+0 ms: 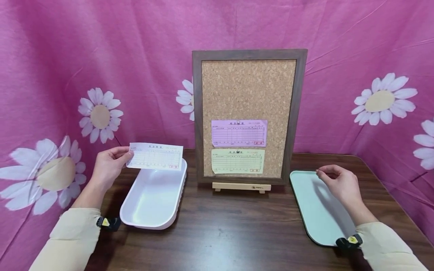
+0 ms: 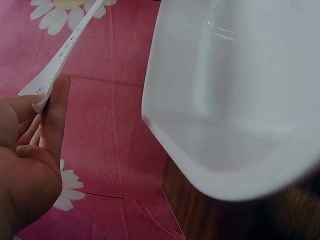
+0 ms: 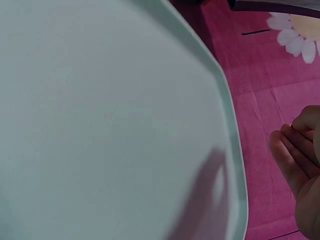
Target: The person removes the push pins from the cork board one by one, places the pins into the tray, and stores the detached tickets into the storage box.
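Sleeves sit closest to me, bottom corners of head view, w/ a small black clip at each cuff. My left hand [image 1: 108, 163], left of the cork board [image 1: 249, 113], pinches a white slip [image 1: 155, 156] by its left edge, thumb on top, fingers under; the slip hangs in the air over the far rim of the white bin [image 1: 135, 212], not touching it. Left wrist view shows the slip edge-on betw. thumb and fingers [image 2: 52, 117], bin rim just beside. Bin stands left of the board, its left side near the table edge, where pink daisy cloth drops away.

My right hand [image 1: 339, 182], right of the board, hovers over the far part of the pale green tray [image 1: 306, 210], fingertips drawn together; can't tell if they pinch anything. Tray's right side nears the table's right edge. Bare wood lies open betw. bin and tray, in front of the board's small wooden stand [image 1: 241, 186].

On the board: pink slip [image 1: 239, 133] pinned above a yellow slip [image 1: 238, 161], both low on the cork, upper cork bare. All three slips are printed ruled forms w/ red marks at lower right; text too small to read. Stand carries a tiny label, unreadable.
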`<action>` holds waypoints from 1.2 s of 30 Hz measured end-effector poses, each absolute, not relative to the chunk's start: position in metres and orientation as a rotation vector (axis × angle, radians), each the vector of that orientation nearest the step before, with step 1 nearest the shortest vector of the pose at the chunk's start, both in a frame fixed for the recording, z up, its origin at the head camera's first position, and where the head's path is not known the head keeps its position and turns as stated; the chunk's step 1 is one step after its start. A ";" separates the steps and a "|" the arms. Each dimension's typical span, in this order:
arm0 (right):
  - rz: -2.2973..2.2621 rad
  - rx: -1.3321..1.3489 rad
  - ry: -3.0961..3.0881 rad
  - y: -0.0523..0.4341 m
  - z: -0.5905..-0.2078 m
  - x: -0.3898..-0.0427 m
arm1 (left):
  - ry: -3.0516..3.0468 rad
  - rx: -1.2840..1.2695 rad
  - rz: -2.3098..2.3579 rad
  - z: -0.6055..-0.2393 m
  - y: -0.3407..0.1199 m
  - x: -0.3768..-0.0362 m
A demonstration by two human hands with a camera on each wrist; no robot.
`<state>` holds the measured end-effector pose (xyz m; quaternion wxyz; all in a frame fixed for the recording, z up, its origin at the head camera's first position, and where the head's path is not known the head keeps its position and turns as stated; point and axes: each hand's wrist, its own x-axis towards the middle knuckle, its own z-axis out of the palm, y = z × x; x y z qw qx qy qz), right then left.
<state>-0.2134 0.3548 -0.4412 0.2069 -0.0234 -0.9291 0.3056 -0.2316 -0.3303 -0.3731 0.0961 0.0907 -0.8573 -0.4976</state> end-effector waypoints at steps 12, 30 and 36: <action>0.811 -0.069 -2.612 0.359 -0.456 -0.212 | -2.604 0.246 -1.446 -0.383 -0.334 -0.234; 0.812 -0.112 -2.695 0.365 -0.467 -0.208 | -2.730 0.183 -1.426 -0.394 -0.333 -0.236; 0.814 -0.104 -2.713 0.368 -0.472 -0.208 | -2.732 0.202 -1.435 -0.396 -0.330 -0.236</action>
